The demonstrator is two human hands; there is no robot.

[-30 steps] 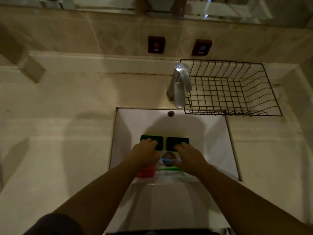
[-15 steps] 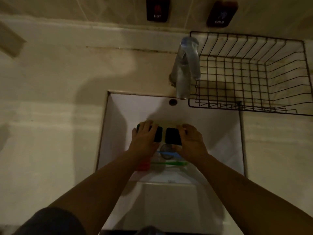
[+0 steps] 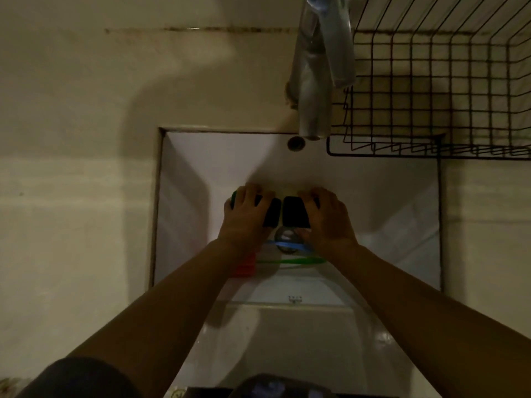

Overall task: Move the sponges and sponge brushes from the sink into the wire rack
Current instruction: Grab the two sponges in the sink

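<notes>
In the sink point(image 3: 373, 196), left hand point(image 3: 246, 216) and right hand point(image 3: 324, 218) each curl over a dark sponge point(image 3: 272, 212); a wet one could slip before reaching the empty rack point(image 3: 431, 90)

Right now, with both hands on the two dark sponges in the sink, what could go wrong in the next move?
1. The faucet hangs between the sink and the wire rack, so the right hand could hit it when it lifts its sponge.
2. The blue brush handle and green brush handle lie just under both wrists; a wrist may drag them.
3. The left hand covers most of its sponge, so the grip may be weak.
</notes>
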